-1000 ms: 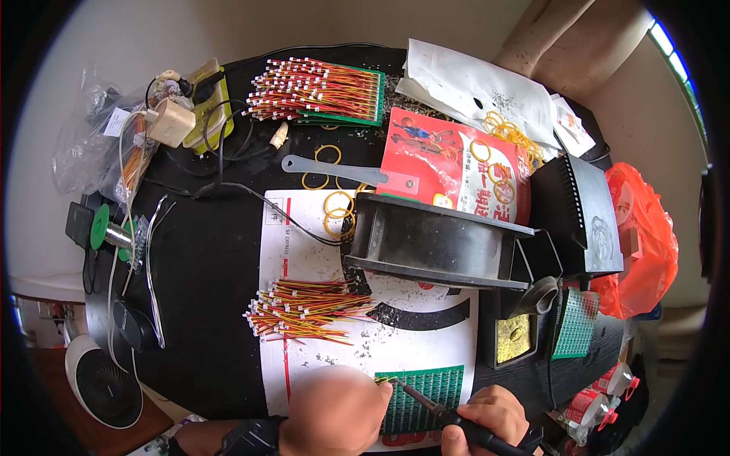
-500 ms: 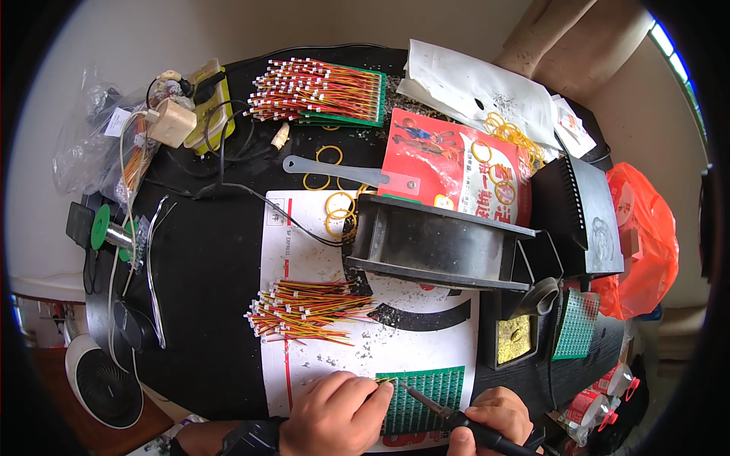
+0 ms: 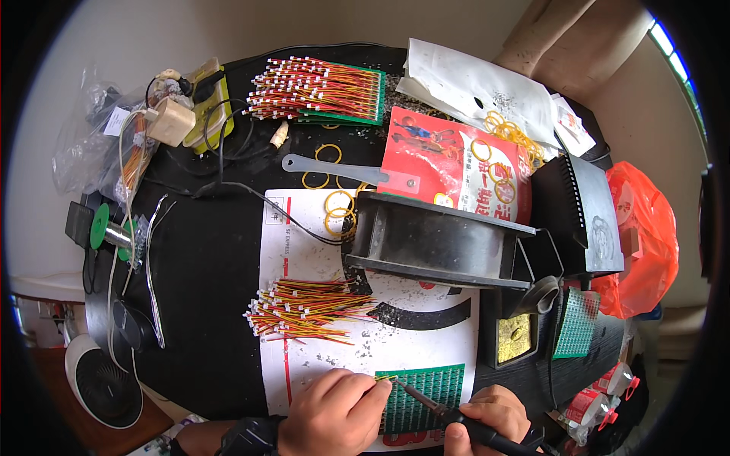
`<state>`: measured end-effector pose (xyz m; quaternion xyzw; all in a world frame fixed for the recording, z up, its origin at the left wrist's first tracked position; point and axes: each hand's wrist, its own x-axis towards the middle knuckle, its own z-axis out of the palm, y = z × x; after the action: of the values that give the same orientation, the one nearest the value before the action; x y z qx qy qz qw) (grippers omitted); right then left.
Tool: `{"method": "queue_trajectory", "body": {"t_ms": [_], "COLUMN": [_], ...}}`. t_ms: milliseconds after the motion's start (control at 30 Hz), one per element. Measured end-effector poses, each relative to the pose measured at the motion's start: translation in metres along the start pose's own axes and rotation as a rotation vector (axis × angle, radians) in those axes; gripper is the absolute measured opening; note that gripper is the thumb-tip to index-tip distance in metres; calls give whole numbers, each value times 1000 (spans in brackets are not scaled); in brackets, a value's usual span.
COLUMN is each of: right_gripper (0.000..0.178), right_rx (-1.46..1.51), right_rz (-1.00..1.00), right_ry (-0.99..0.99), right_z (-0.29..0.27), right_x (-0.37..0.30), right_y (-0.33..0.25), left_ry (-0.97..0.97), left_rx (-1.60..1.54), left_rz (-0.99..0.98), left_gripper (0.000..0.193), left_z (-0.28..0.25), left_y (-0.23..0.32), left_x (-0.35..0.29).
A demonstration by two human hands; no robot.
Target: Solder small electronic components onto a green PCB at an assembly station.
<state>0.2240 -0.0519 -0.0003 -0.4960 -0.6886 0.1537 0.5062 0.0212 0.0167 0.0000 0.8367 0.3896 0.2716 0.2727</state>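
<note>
A green circuit board [image 3: 426, 399] lies on the white envelope sheet [image 3: 312, 372] close in front of me. My left hand [image 3: 334, 410] is at the board's left edge, fingers closed in a pinch. Thin yellow wire ends [image 3: 386, 377] show at its fingertips; the rest is hidden under the hand. My right hand [image 3: 494, 422] is wrapped round the black handle of a soldering iron [image 3: 449, 415]. The iron's tip reaches the board's upper left corner, right beside my left fingertips. Beyond the hands lies a loose pile of red and yellow wires with white connectors [image 3: 312, 308].
A black fan [image 3: 441, 239] stands mid-table. Right of it are a yellow sponge tray [image 3: 515, 338], a black box [image 3: 578, 216] and another green board [image 3: 576, 323]. Wired boards [image 3: 319, 91] lie at the back. A solder spool [image 3: 114, 232] is at left.
Almost nothing differs. The iron's tip and my left fingertips have shifted very slightly; both hands keep their hold.
</note>
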Motion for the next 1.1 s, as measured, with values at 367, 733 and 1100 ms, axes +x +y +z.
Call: {"method": "queue_trajectory", "body": {"t_ms": [367, 733, 1100], "right_gripper": [34, 19, 15], "right_rx": [-41, 3, 71], "right_rz": [-63, 27, 57], "right_ry": [-44, -18, 59], "right_z": [-3, -2, -3], "right_x": [0, 8, 13], "right_y": [2, -5, -6], "left_ry": [-17, -36, -40], "left_rx": [-17, -36, -34], "left_rz": [7, 8, 14], "left_gripper": [16, 18, 18], "left_z": [-1, -3, -3], "left_y": [-1, -1, 0], "left_x": [-1, 1, 0]}}
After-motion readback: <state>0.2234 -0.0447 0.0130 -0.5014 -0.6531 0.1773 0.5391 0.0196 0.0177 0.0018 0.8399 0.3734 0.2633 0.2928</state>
